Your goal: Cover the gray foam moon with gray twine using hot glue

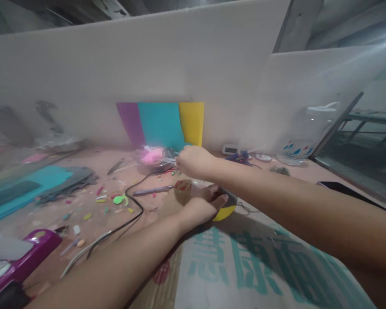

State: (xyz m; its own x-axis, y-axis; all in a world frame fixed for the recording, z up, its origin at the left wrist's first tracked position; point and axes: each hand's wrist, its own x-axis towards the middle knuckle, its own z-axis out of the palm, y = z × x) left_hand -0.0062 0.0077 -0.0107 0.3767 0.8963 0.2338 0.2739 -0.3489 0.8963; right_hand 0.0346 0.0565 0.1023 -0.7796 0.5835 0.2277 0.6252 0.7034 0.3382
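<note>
My left hand [203, 205] is curled over a rounded piece [225, 213], part yellow and part dark grey, which lies on a printed cardboard sheet [206, 283]. My fingers cover much of that piece. Crossing above, my right hand [193, 161] is closed beside a clear plastic container [144, 165] with a soft pink lump [152, 156] in it. Its fingertips face away from me, so what they pinch is hidden. Just behind my right hand stands a sheet with purple, blue and yellow panels [161, 124], upright against the white partition.
Several colourful scraps [118, 200] litter the pink tabletop at left, crossed by a black cable [138, 214]. A purple pen [152, 190] lies near the cardboard. A magenta tool [35, 249] is at lower left; a small digital timer [230, 149] and clear jug [300, 137] stand at the back right.
</note>
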